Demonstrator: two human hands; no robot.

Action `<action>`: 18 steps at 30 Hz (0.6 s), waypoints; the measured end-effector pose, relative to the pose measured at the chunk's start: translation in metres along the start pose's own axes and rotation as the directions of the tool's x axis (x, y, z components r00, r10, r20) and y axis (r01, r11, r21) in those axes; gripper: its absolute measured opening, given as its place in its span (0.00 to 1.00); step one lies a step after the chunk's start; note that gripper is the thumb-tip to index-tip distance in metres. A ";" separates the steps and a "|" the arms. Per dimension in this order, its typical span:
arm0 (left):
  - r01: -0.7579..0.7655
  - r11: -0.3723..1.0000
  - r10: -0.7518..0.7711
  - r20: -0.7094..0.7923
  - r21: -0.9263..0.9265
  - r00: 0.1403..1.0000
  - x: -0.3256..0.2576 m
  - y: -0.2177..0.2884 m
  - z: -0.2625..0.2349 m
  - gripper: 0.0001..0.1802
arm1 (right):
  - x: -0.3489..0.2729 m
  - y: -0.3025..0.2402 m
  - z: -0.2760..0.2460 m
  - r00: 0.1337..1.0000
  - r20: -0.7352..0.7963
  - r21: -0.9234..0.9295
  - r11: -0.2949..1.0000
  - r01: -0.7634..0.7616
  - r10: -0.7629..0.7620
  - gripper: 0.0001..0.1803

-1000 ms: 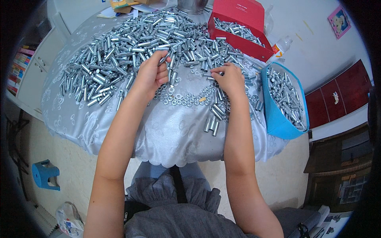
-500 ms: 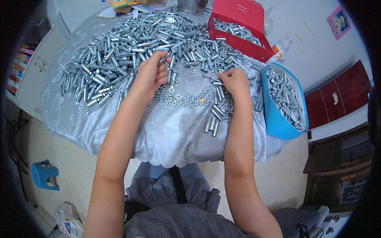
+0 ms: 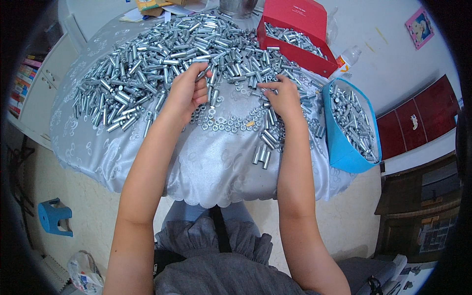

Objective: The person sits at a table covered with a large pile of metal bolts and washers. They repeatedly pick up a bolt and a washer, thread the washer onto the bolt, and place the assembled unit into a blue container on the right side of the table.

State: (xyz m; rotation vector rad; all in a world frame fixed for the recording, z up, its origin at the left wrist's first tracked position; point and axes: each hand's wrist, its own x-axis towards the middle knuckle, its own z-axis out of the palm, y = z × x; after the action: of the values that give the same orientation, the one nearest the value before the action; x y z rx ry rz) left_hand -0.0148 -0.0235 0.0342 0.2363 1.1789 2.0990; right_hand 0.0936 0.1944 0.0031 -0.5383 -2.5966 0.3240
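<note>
My left hand [image 3: 188,93] is closed round a short silver metal sleeve [image 3: 201,75], part of which shows between thumb and fingers. My right hand [image 3: 285,101] is over the right part of the table with thumb and forefinger apart, and nothing shows between them. Close to its fingertips lie loose bolts and sleeves. A large heap of silver expansion bolts [image 3: 142,64] spreads beyond and left of my hands. Between my forearms lie several small nuts [image 3: 231,124]. More sleeves [image 3: 268,140] lie beside my right wrist.
A red box [image 3: 295,17] with metal parts stands at the back right, a blue fabric bin [image 3: 344,147] full of bolts at the right edge. Behind the heap is a metal bucket [image 3: 237,7]; a plastic bottle [image 3: 350,56] lies by the red box. A blue stool [image 3: 55,216] stands on the floor.
My right hand has shifted a little left and its thumb and forefinger, earlier together near a bolt, are now spread. My left hand stays in place with the sleeve.
</note>
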 end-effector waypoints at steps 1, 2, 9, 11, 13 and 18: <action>0.004 1.000 -0.004 0.001 0.003 1.000 0.000 0.000 0.000 0.13 | -0.002 -0.001 0.000 1.000 -0.010 -0.023 1.000 0.016 -0.016 0.12; 0.000 1.000 0.000 0.000 0.005 1.000 -0.001 0.000 0.000 0.13 | -0.002 -0.002 -0.001 0.999 -0.020 -0.047 0.998 0.031 -0.032 0.12; -0.012 1.000 0.012 0.006 0.002 1.000 0.000 -0.001 0.000 0.13 | 0.005 0.018 0.001 0.979 -0.064 0.163 0.970 -0.182 0.195 0.11; -0.012 1.000 0.012 0.000 0.006 1.000 -0.001 0.000 0.000 0.13 | 0.001 0.010 -0.007 0.972 -0.127 0.030 0.980 -0.197 0.200 0.13; -0.008 1.000 0.008 -0.005 0.010 1.000 -0.002 0.001 0.000 0.13 | 0.001 0.006 -0.015 0.962 -0.088 -0.041 0.964 -0.262 0.257 0.15; -0.014 1.000 0.014 0.002 0.011 1.000 -0.001 0.000 -0.001 0.13 | 0.001 0.008 -0.020 0.923 -0.006 -0.090 0.919 -0.383 0.384 0.18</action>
State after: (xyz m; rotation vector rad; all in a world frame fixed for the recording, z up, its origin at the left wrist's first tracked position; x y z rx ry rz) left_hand -0.0146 -0.0243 0.0341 0.2525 1.1918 2.1043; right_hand 0.1050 0.2045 0.0181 -1.0867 -2.5121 0.3377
